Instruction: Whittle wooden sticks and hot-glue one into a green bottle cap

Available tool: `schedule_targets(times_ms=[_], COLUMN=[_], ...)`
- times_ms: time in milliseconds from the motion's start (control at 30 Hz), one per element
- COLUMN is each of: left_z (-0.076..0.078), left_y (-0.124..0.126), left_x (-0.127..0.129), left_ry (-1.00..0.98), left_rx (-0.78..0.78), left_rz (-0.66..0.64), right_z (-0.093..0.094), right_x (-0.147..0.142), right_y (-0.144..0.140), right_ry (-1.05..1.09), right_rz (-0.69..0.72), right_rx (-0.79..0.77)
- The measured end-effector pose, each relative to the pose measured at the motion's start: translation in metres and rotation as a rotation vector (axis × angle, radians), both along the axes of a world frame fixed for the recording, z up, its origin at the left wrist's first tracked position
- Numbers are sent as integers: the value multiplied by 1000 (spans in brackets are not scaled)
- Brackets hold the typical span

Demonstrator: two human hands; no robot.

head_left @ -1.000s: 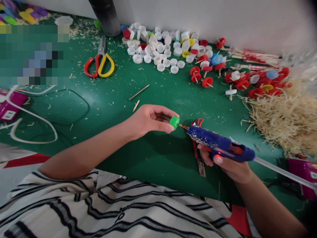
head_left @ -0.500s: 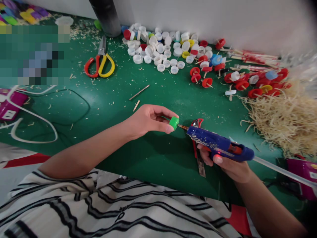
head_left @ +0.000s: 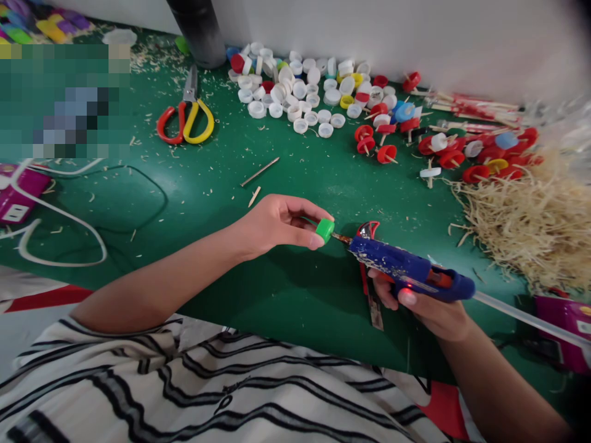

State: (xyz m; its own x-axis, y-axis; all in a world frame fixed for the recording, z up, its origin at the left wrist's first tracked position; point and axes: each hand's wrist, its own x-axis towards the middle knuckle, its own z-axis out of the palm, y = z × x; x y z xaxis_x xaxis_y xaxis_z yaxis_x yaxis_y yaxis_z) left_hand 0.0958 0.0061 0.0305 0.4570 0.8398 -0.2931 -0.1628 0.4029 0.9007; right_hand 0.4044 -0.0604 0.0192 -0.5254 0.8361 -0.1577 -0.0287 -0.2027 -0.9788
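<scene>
Green bottle cap [head_left: 325,229], pinched in the left hand [head_left: 272,224], sits just left of the hot glue gun [head_left: 406,269] nozzle (the right hand [head_left: 427,307] grips the gun), whose long axis points at it.

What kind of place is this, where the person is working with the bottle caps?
It is probably a handicraft workbench. On the green table lie a heap of bottle caps, scissors and wood shavings. The left hand holds a green cap against the glue gun in the right hand.
</scene>
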Motion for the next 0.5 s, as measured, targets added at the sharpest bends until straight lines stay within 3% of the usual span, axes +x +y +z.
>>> schedule_targets(times_ms=[500], left_z=[0], left_y=[1], left_x=[-1], left_ry=[-22], left_rx=[-19], left_rz=[-21], right_z=[1], right_x=[-1], right_y=[0], right_ry=[-16], right_rz=[-7], right_rx=[-29])
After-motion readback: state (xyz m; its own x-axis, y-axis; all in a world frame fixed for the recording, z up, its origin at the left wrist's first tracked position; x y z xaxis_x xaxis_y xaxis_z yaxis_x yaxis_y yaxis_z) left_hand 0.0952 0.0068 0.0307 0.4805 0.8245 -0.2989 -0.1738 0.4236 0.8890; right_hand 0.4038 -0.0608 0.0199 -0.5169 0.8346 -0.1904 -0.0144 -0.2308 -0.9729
